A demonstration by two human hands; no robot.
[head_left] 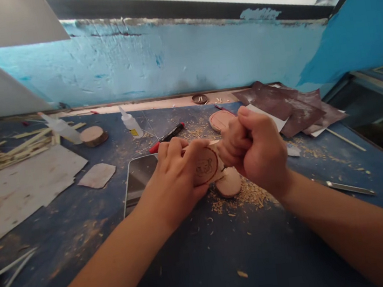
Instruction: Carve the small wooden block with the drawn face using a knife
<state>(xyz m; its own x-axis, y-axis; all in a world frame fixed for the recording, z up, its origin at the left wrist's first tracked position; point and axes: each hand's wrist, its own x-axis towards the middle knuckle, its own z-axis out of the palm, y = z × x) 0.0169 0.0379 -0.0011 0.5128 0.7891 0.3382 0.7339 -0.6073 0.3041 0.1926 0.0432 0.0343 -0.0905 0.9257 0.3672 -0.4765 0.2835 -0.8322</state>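
Observation:
My left hand (173, 176) is closed around a flat piece of wood (204, 167) that bears a drawn figure inside a red ring. At the wood's right edge, my right hand (255, 147) makes a tight fist. A small dark tip shows below that fist, against the wood, but whatever the fist grips is mostly hidden. Just beneath sits a round wood slice (229, 185) amid wood shavings (255, 195). Behind my right hand lies another wood slice (221, 120) with a red line. A tablet-like device (137, 176) is partly covered by my left hand.
A red-and-black marker (172, 135) and a white glue bottle (131, 124) are behind my hands. Leftward are another bottle (62, 128), a thick wood slice (93, 135), wood strips (19, 148) and paper (25, 193). Brown sandpaper sheets (278, 104) and a metal blade-like tool (349, 187) lie rightward.

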